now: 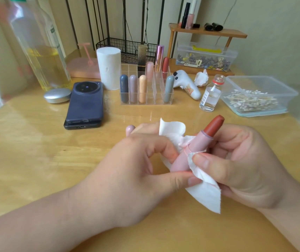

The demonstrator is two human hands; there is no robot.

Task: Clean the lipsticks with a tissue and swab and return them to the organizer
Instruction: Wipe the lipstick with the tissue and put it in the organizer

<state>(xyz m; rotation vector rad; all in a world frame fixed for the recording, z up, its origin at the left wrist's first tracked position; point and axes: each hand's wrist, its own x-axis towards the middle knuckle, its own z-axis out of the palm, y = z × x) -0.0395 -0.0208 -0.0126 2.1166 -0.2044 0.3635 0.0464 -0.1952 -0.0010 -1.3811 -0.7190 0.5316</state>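
An uncapped pink lipstick (196, 144) with a brick-red bullet points up and to the right in front of me. My left hand (132, 171) grips its lower tube, and a pink cap (130, 128) pokes out behind those fingers. My right hand (236, 164) pinches a white tissue (204, 191) against the tube, the tissue wrapping round it. The clear acrylic organizer (146, 88) stands behind on the table with several capped lipsticks upright in its slots. A plastic box of cotton swabs (254, 99) sits at the right.
Two stacked phones (86, 104) lie at the left of the organizer, beside a silver case (57, 95) and a tall bottle (40, 51). A tissue roll (108, 67), a small glass bottle (210, 95), a crumpled tissue (201, 78) and a wooden shelf (207, 31) stand behind.
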